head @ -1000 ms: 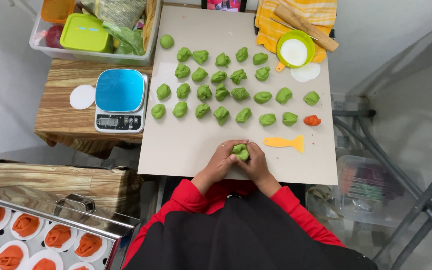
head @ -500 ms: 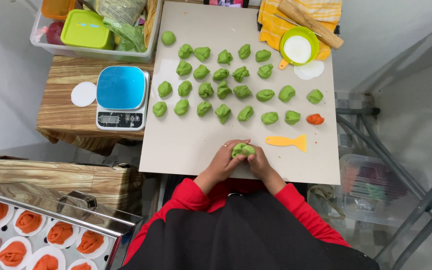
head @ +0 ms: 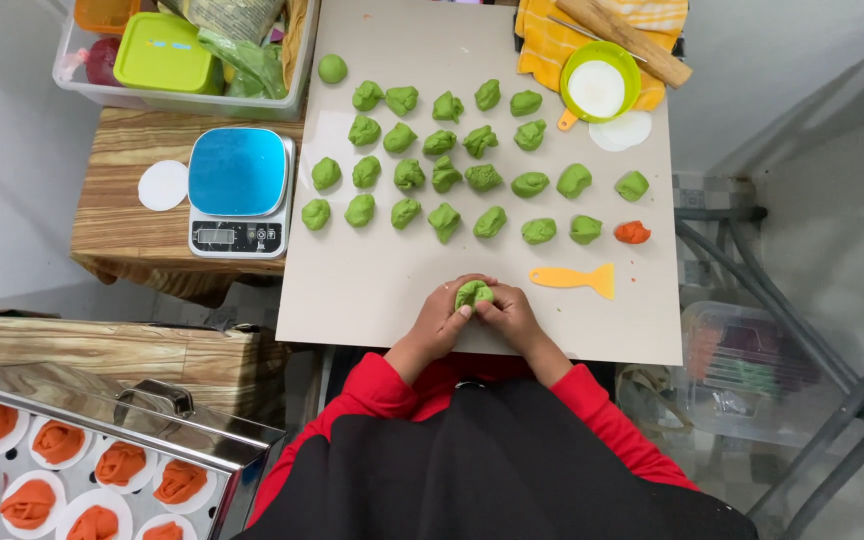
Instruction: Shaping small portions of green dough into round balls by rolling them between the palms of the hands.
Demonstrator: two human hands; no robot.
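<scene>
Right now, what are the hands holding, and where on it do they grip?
Both hands hold one green dough piece between them: left hand on its left side, right hand on its right, fingers pinching its edges just above the board.

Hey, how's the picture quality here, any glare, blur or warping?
Head view: soft, even light and faint shadows; a pale sheen on the beige board but no harsh glare; both hands and the green dough piece look sharp; straight edges bow slightly toward the frame's borders.

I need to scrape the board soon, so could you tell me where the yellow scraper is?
The yellow scraper lies flat on the beige board, just right of the hands, below the orange dough piece.
</scene>
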